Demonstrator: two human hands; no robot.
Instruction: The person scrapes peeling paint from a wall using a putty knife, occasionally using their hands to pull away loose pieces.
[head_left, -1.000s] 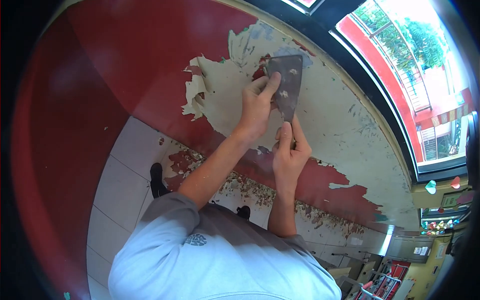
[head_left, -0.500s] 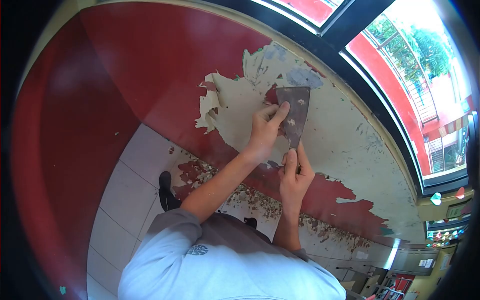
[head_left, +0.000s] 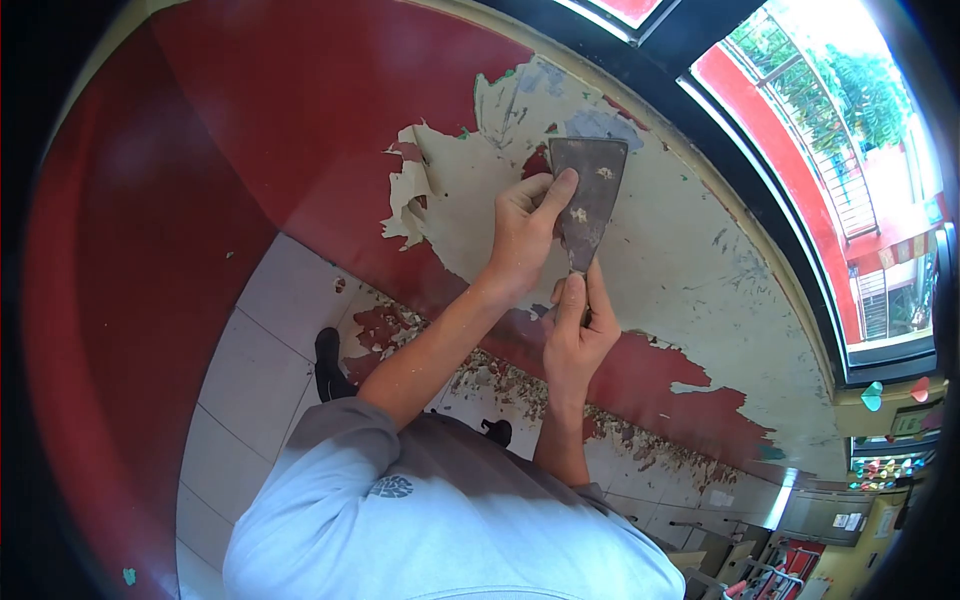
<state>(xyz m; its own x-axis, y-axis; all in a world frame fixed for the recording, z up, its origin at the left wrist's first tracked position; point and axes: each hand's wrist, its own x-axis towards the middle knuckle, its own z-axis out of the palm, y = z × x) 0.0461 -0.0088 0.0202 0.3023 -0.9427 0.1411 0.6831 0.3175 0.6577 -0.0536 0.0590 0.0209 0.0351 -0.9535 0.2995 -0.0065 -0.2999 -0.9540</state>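
Note:
A flat metal putty knife (head_left: 592, 190), its blade speckled with pale residue, points up over the wall. My right hand (head_left: 580, 335) is closed around its handle, thumb along the front. My left hand (head_left: 525, 225) pinches the blade's left edge, thumb on the face and fingers curled behind. Behind the blade is a bared cream patch of wall (head_left: 680, 270), with a bluish-grey spot (head_left: 605, 128) near the blade's wide edge. Torn, curling paint (head_left: 408, 190) hangs at the patch's left border, where red paint (head_left: 350, 100) begins.
Paint flakes (head_left: 510, 395) litter the tiled floor (head_left: 240, 370) along the wall's foot. A dark-framed window (head_left: 800, 180) runs above the patch at the right. Furniture with metal frames (head_left: 765, 580) stands at the lower right. My dark shoe (head_left: 330, 365) is on the tiles.
Both hands and the putty knife have moved up the wall, the right hand also slightly left. The blade's wide edge now overlaps the bluish-grey spot. The grip is unchanged.

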